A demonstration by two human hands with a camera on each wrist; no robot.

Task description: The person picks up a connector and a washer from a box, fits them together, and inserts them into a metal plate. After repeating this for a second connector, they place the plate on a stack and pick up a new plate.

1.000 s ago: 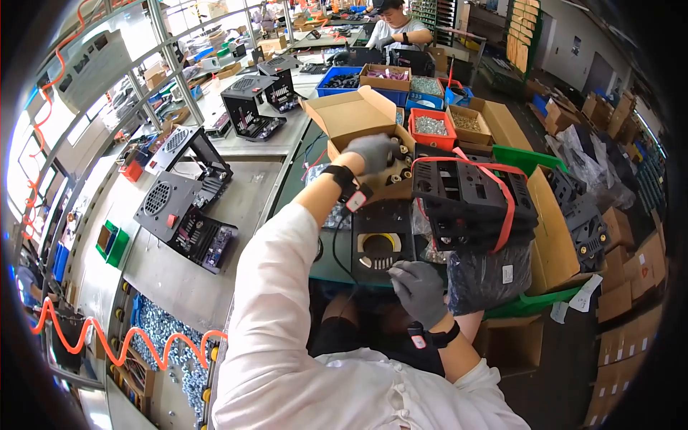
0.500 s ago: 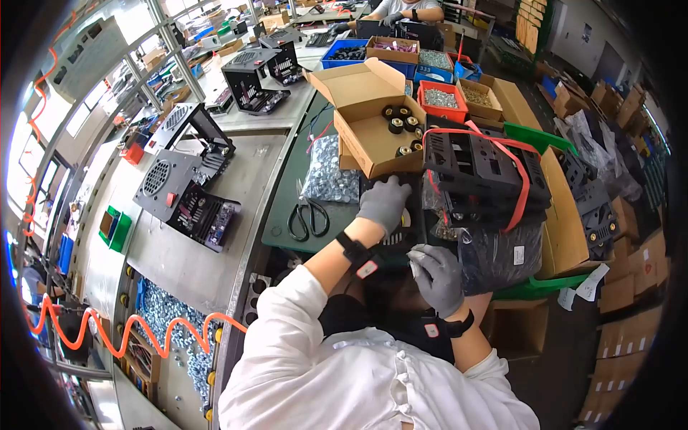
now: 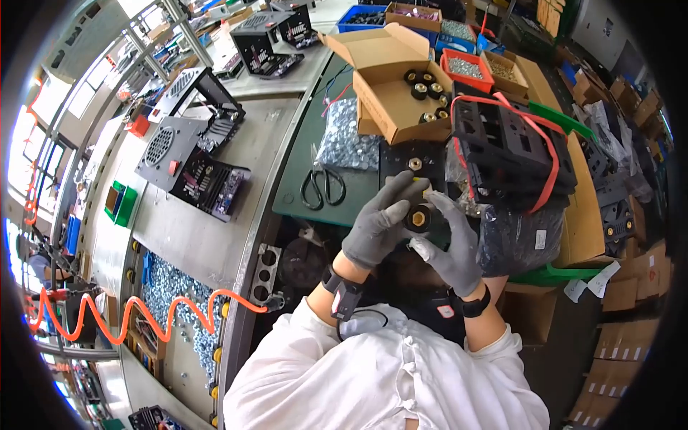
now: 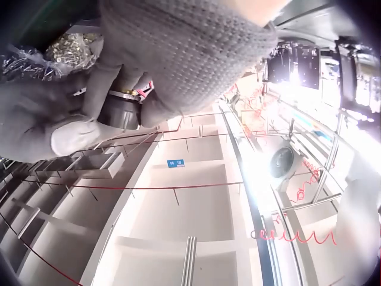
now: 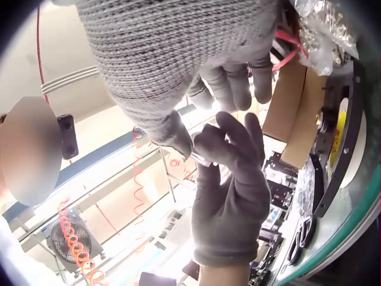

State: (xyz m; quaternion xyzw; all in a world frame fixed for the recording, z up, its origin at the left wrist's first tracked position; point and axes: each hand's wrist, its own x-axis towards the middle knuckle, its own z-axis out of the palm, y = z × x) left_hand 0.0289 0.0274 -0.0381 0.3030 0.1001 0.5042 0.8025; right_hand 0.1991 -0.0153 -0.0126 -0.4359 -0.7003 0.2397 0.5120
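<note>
In the head view my gloved left hand (image 3: pixel 376 226) holds a round black rubber foot (image 3: pixel 418 218) with a brass-coloured centre by its side. My right hand (image 3: pixel 455 247), gloved too, faces it from the other side, fingers and thumb spread about the foot. The left wrist view gives the foot's black side (image 4: pixel 121 112) close to the fingers of both hands. The right wrist view puts the right thumb tip close to the left fingers, with the foot mostly hidden. Beyond the hands lies a black perforated plate (image 3: pixel 394 154), with a brass-centred piece (image 3: pixel 416 165) on it.
An open cardboard box (image 3: pixel 390 97) with several black feet stands behind the plate. Left of it are a bag of metal parts (image 3: pixel 349 136) and scissors (image 3: pixel 322 188). Strapped black panels (image 3: pixel 512 150) rise at right. Black metal housings (image 3: pixel 204 186) stand on the left bench.
The left hand has come back from the cardboard box, over the plate, to the right hand. A black foot now shows between the hands, which have drawn together. The head view has tilted down.
</note>
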